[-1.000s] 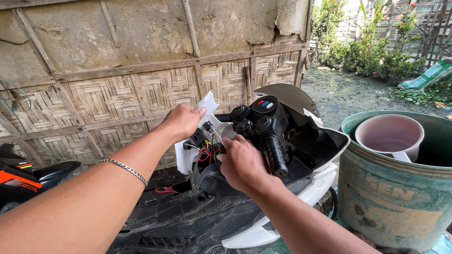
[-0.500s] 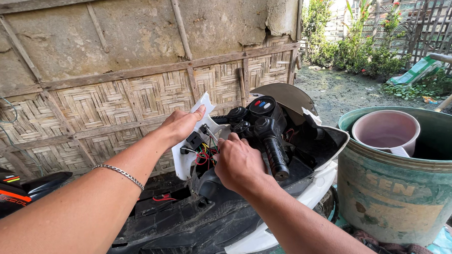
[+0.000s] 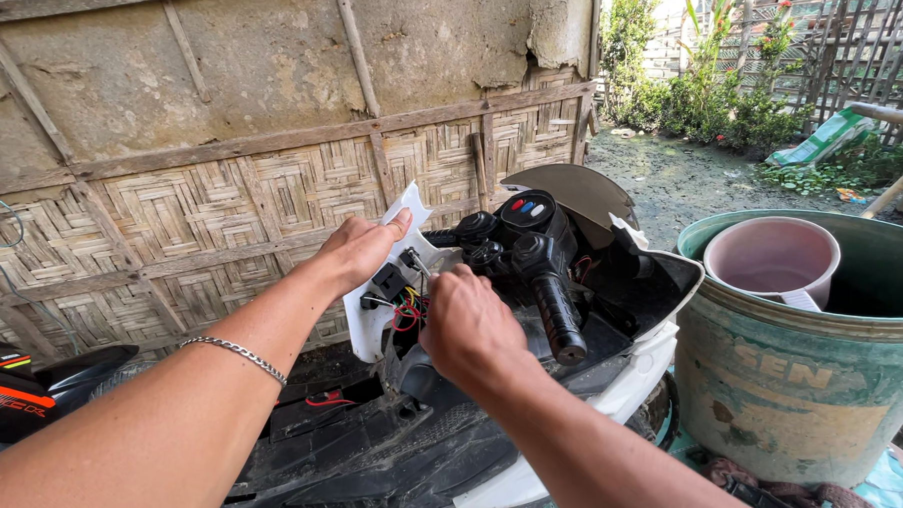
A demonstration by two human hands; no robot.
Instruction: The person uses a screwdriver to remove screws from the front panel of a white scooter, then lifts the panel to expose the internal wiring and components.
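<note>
White plastic, a loosened scooter panel (image 3: 369, 321), is gripped at its upper edge by the left hand (image 3: 357, 251), thumb up along the rim and fingers curled behind, a chain bracelet (image 3: 236, 352) on the outstretched wrist. Just beside it the right hand (image 3: 469, 325) bends down, fingertips pinched on the red wires (image 3: 406, 313) behind the panel, near the black handlebar grip (image 3: 557, 318). At right, a green drum (image 3: 797, 386) holds a pink bucket (image 3: 772, 257) inside its mouth
</note>
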